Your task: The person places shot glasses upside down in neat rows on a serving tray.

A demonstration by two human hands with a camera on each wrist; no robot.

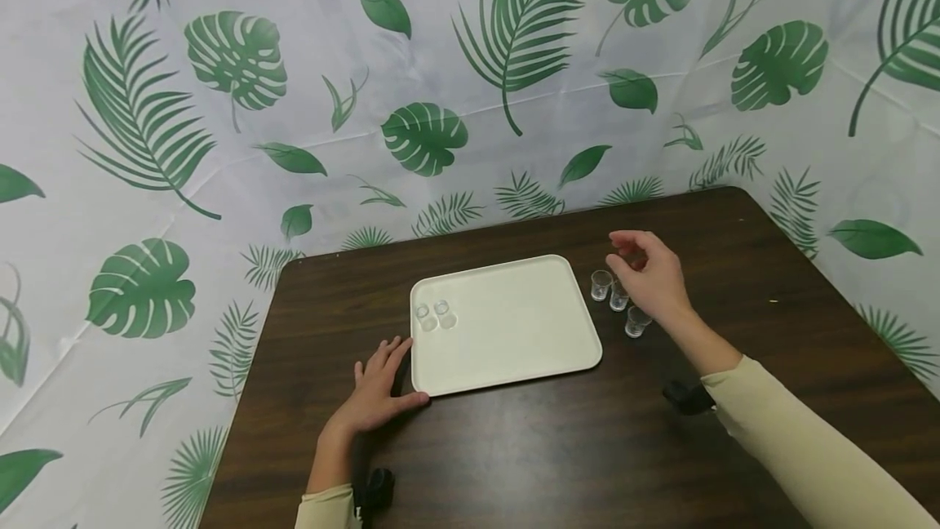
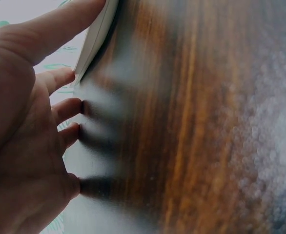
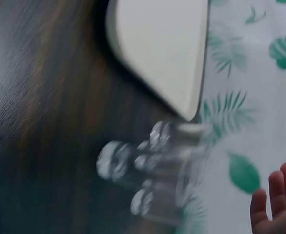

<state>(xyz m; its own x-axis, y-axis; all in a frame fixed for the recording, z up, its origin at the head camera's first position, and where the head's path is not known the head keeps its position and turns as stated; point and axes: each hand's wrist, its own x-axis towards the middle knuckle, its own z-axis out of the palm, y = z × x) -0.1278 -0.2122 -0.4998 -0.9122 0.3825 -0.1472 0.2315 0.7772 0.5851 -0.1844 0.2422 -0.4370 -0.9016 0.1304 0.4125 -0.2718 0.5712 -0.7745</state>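
Note:
A white tray [image 1: 507, 325] lies on the dark wooden table. Two small clear shot glasses [image 1: 441, 308] stand on its left part. My left hand [image 1: 378, 390] touches the tray's near left corner, fingers spread and thumb along the near edge; the left wrist view shows the fingertips at table and tray. Right of the tray, several more shot glasses [image 1: 600, 285] stand close together, one shot glass [image 1: 636, 322] nearer to me. Above them hovers my right hand [image 1: 657, 280], fingers loosely bent with nothing between them. In the right wrist view these shot glasses [image 3: 114, 161] look blurred and overlapping.
The wooden table [image 1: 507, 455] reaches back to a white cloth wall [image 1: 308, 211] printed with green leaves. A small yellow speck [image 1: 773, 300] lies on the table at the right. Black straps [image 1: 686, 398] sit at both wrists.

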